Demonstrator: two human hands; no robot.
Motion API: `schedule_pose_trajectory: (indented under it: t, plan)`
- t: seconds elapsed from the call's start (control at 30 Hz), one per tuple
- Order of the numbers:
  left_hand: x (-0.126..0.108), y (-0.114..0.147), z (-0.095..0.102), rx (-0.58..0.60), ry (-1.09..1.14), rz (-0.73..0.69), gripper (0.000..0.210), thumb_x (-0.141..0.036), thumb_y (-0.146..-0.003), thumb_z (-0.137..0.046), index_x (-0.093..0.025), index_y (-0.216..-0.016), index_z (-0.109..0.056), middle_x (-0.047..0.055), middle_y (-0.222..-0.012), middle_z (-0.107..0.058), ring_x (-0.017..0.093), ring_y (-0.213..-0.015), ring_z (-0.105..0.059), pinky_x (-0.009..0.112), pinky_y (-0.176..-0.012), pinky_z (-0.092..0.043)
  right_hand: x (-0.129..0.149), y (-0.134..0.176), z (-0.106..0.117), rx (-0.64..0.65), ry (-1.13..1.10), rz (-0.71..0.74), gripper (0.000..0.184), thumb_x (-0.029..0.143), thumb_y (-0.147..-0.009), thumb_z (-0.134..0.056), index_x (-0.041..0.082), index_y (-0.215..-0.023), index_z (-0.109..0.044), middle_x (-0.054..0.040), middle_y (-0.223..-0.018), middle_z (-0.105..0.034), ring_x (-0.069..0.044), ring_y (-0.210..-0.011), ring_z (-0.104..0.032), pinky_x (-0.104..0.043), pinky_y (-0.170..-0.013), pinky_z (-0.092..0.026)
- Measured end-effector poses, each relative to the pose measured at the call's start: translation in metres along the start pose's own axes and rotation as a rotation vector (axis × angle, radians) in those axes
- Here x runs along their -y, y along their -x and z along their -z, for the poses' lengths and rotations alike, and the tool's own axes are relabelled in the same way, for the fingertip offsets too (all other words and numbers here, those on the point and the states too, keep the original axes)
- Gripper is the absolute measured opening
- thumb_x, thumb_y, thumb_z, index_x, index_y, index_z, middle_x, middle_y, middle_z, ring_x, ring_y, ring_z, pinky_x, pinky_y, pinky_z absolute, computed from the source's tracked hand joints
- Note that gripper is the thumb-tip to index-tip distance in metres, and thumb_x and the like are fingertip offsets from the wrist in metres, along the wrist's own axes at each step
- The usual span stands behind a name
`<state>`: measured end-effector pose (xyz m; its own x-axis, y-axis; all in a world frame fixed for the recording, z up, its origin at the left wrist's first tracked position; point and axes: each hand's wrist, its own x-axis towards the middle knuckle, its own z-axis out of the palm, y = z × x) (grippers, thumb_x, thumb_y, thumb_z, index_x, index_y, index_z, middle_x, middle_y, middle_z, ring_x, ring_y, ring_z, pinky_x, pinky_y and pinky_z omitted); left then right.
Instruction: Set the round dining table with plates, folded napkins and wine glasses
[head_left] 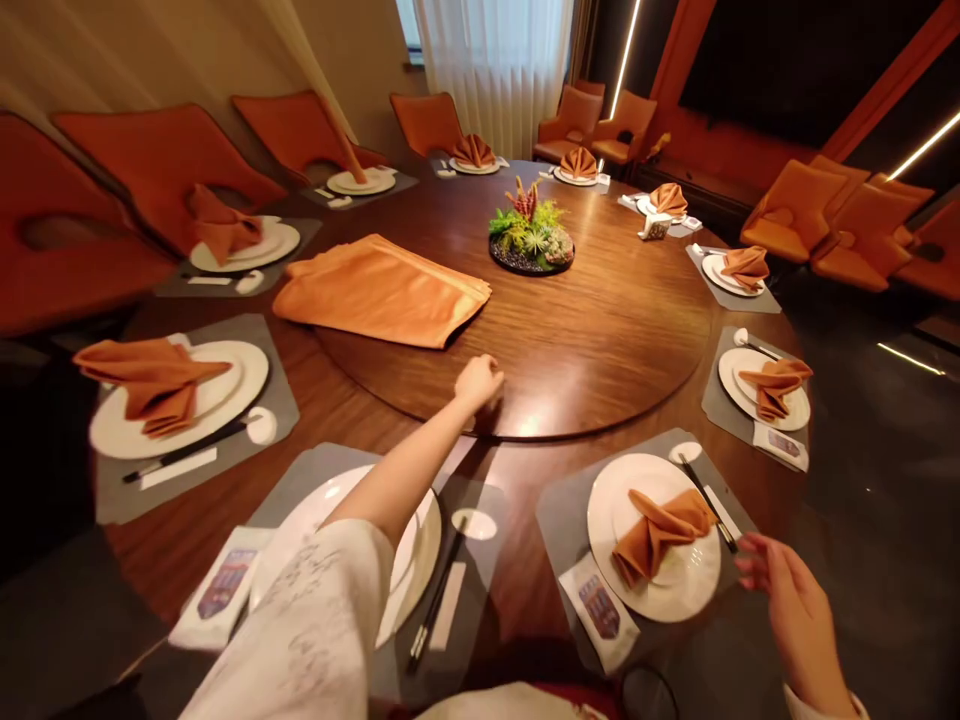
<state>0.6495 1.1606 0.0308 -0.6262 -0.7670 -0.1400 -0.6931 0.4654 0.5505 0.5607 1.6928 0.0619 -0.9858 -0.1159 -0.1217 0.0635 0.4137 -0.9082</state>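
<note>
My left hand [480, 384] reaches across the front place setting to the near edge of the wooden turntable [600, 370]. Its fingers are curled in, and whatever they may hold is hidden. Beyond it lies a stack of folded orange cloth napkins [382, 290] on the turntable. Under my left arm is a white plate [420, 540], partly covered, with black chopsticks [439, 590] beside it. My right hand [787, 590] hovers at the table's right front edge, fingers loosely apart and holding nothing. Near it sits a plate [611, 500] with a folded orange napkin [660, 535].
A planted centrepiece [531, 235] stands on the turntable. More settings with folded napkins ring the table, including a plate [112, 430] at left and another plate [735, 380] at right. Orange chairs [150, 160] line the left side; others [795, 210] stand at right.
</note>
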Motion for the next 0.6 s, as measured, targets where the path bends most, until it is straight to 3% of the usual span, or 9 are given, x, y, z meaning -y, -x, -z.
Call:
schedule_pose_trajectory:
  t: [0.1,0.2,0.37,0.5,0.6]
  plan:
    - [0.043,-0.07,0.042,-0.171,-0.201,0.183,0.049,-0.034,-0.086,-0.067,-0.012,-0.128,-0.054,0.026,-0.137,-0.053,0.039,-0.127,-0.055,0.048,-0.099,-0.049,0.014,0.022,-0.032,-0.02,-0.027,-0.047,0.063,0.073,-0.074,-0.069,0.015,-0.098,-0.073,-0.0152,-0.099,-0.076,-0.025,-0.074,-0.071,-0.031,-0.057,-0.06]
    - [0.07,-0.105,0.054,-0.158,-0.322,0.228,0.049,-0.028,-0.087,-0.065,-0.01,-0.13,-0.051,0.027,-0.136,-0.054,0.038,-0.128,-0.056,0.047,-0.098,-0.05,0.035,0.041,-0.065,0.005,-0.043,-0.05,0.063,0.073,-0.071,-0.072,0.015,-0.095,-0.075,-0.0151,-0.096,-0.077,-0.026,-0.073,-0.072,-0.032,-0.057,-0.062]
    - [0.085,-0.119,0.066,-0.068,-0.302,0.15,0.03,-0.018,-0.092,-0.051,-0.009,-0.119,-0.06,0.026,-0.121,-0.066,0.035,-0.112,-0.067,0.042,-0.091,-0.052,0.07,0.065,-0.099,0.037,-0.023,-0.027,0.062,0.073,-0.07,-0.073,0.015,-0.092,-0.077,-0.0148,-0.089,-0.077,-0.025,-0.069,-0.071,-0.031,-0.057,-0.062]
    - [0.081,-0.119,0.098,-0.11,-0.315,0.023,0.03,-0.026,-0.093,-0.051,-0.01,-0.116,-0.063,0.026,-0.118,-0.068,0.036,-0.109,-0.068,0.044,-0.089,-0.053,0.087,0.079,-0.118,0.086,-0.059,-0.013,0.06,0.072,-0.073,-0.072,0.015,-0.089,-0.077,-0.0142,-0.082,-0.076,-0.023,-0.065,-0.069,-0.031,-0.054,-0.06]
    - [0.078,-0.121,0.123,-0.135,-0.259,0.003,0.024,-0.035,-0.09,-0.059,-0.015,-0.101,-0.067,0.022,-0.113,-0.071,0.037,-0.109,-0.067,0.044,-0.089,-0.053,0.097,0.09,-0.132,0.149,-0.119,0.028,0.058,0.071,-0.076,-0.07,0.015,-0.089,-0.076,-0.0136,-0.079,-0.074,-0.022,-0.064,-0.068,-0.029,-0.053,-0.057]
